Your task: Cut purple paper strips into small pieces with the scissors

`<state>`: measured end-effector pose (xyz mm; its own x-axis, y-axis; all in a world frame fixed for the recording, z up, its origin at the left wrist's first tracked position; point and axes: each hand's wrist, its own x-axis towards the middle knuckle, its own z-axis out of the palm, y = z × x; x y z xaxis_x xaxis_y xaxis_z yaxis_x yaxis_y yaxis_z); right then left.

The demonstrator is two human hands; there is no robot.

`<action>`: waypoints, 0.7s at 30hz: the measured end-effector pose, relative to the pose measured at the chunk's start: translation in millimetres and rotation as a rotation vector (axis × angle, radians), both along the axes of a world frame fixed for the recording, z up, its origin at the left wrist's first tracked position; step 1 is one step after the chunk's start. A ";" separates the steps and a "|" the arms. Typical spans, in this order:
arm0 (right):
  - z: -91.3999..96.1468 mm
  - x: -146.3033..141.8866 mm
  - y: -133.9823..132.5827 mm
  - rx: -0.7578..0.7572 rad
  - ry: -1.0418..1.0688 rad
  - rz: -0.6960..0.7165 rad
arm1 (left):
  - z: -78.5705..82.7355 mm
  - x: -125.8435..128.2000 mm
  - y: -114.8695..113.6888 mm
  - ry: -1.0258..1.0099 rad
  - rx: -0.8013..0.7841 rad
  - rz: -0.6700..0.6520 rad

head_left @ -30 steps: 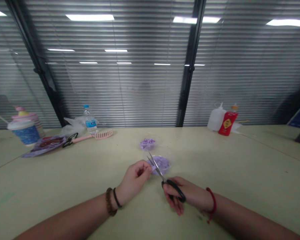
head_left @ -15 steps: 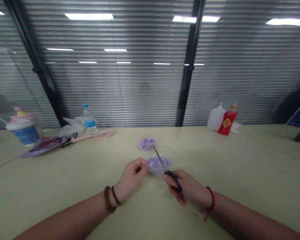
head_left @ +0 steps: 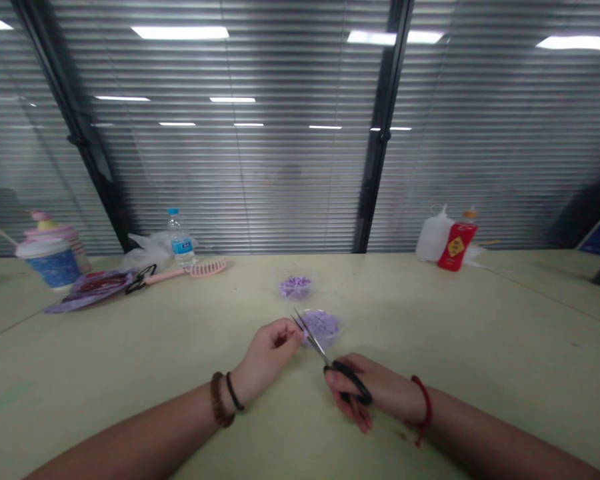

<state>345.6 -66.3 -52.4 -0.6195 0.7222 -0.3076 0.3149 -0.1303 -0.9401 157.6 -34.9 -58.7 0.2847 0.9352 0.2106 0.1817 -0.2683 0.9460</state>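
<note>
My left hand (head_left: 267, 350) pinches a small lilac paper scrap (head_left: 305, 338) between its fingertips. My right hand (head_left: 353, 393) holds black-handled scissors (head_left: 316, 347), with the open steel blades around the scrap's edge. Just beyond the hands, a clear plastic tub (head_left: 324, 327) holds a mound of lilac bits. A smaller clear tub of lilac bits (head_left: 295, 287) sits farther back. Both hands rest close together above the pale green table (head_left: 130, 373).
At the far table edge stand a blue-patterned cup (head_left: 53, 267), a purple packet (head_left: 90, 300), a pink comb (head_left: 205, 268), a water bottle (head_left: 181, 240), a white squeeze bottle (head_left: 434, 237) and a red bottle (head_left: 455, 247). Behind them is a glass wall with blinds (head_left: 290, 160).
The scissors have swung back from pointing at the far tub, and their blades now meet the scrap in my left hand. My right hand has moved nearer to me.
</note>
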 end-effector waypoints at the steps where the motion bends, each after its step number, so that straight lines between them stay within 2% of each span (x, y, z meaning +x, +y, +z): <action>1: 0.0 -0.1 0.2 -0.002 -0.002 -0.003 | -1.0 0.0 0.5 0.000 0.007 -0.008; 14: -1.8 -0.4 0.7 -0.007 -0.004 -0.026 | -1.7 -0.5 0.2 0.023 0.001 -0.008; 21: -6.0 2.8 8.2 -0.082 0.142 -0.167 | 6.6 -3.8 1.4 0.065 -0.048 0.040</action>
<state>348.3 -58.2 -58.4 -0.5344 0.7946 -0.2881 0.1480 -0.2476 -0.9575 153.8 -33.4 -52.1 0.2583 0.9547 0.1477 0.2528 -0.2144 0.9435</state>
